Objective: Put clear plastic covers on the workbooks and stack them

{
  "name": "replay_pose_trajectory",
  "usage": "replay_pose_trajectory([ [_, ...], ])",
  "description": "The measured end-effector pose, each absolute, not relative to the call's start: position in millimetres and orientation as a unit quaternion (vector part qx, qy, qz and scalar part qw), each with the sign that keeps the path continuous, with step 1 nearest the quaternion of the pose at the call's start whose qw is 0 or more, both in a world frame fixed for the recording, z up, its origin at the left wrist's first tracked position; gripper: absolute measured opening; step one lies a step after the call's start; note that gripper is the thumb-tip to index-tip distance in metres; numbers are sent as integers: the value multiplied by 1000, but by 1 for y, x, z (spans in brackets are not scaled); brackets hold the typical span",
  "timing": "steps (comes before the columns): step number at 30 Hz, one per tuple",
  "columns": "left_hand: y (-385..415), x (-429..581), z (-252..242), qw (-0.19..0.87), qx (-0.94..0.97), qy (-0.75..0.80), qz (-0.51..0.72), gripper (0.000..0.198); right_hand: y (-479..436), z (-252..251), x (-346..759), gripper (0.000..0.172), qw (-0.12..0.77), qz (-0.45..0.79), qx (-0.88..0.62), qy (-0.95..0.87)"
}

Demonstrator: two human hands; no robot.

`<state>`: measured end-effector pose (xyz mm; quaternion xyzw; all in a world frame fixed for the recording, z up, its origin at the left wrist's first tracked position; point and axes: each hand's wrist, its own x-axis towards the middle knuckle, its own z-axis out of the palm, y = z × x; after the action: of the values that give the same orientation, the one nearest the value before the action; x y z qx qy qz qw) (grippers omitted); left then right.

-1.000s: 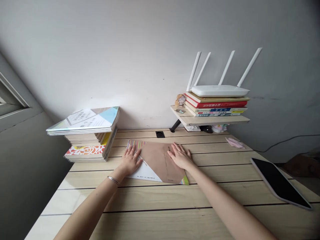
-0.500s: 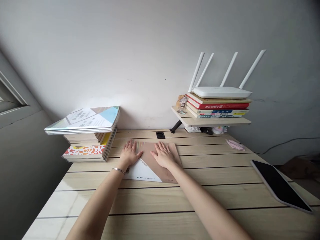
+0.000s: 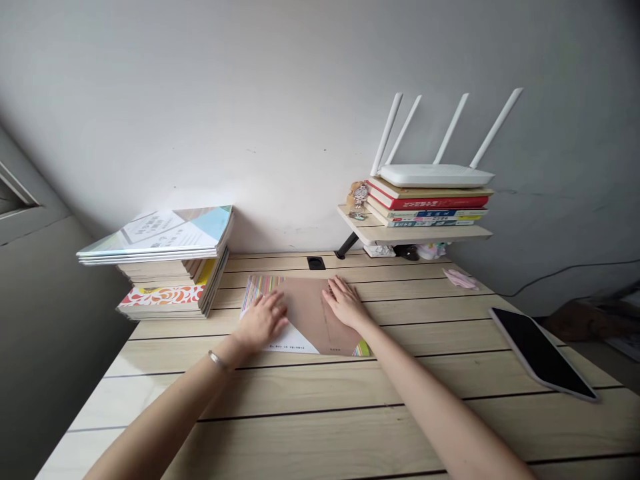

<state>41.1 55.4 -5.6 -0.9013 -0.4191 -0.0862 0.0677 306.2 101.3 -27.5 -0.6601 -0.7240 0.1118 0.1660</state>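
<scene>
A thin closed book (image 3: 305,303) with a brown and white cover lies flat on the slatted wooden table (image 3: 300,393). Striped, colourful patches show at its upper left and lower right corners. My right hand (image 3: 345,303) rests on the book's right side, fingers outstretched and apart. Over the book's left part is my left hand (image 3: 263,320), slightly blurred, with its fingers loosely spread and a bit bent. Whether the left fingers touch the cover I cannot tell. Neither hand holds anything. A silver bracelet (image 3: 216,360) circles my left wrist.
To the left stands a stack of books (image 3: 165,267). At the back right, a raised shelf (image 3: 385,233) bears books and a white router (image 3: 435,175). A tablet (image 3: 543,353) lies on the right, with a pink item (image 3: 461,279) behind it. Behind the book is a black socket (image 3: 316,263).
My left hand has come back toward me from the book's upper left edge, its fingers now bent. My right hand has shifted toward the book's right edge, uncovering the striped lower corner.
</scene>
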Motion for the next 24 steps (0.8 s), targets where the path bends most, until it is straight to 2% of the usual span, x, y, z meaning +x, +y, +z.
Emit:
replay_pose_trajectory([
  [2, 32, 47, -4, 71, -929, -357, -62, 51, 98, -27, 315, 62, 224, 129, -629, -733],
  [4, 15, 51, 0, 76, -936, -343, -28, 49, 88, -27, 325, 60, 252, 138, -590, -755],
  [7, 7, 56, 6, 68, -941, -332, 23, 39, 65, -26, 338, 56, 198, 138, -537, -808],
  [11, 7, 66, 5, 92, -942, -319, 44, 42, 33, -23, 353, 53, 101, 152, -508, -842],
  [15, 4, 80, -4, 125, -905, -403, 46, 42, 13, -19, 369, 53, 98, 189, -487, -847],
  [18, 7, 82, -1, 141, -889, -436, 19, 34, 7, -18, 378, 65, 112, 202, -452, -862],
  [20, 10, 77, 12, 148, -891, -428, -25, 30, 9, -16, 382, 72, 167, 197, -464, -848],
  [24, 11, 62, 69, 130, -860, -466, -159, 26, 24, -1, 385, 55, 394, 225, -516, -727],
])
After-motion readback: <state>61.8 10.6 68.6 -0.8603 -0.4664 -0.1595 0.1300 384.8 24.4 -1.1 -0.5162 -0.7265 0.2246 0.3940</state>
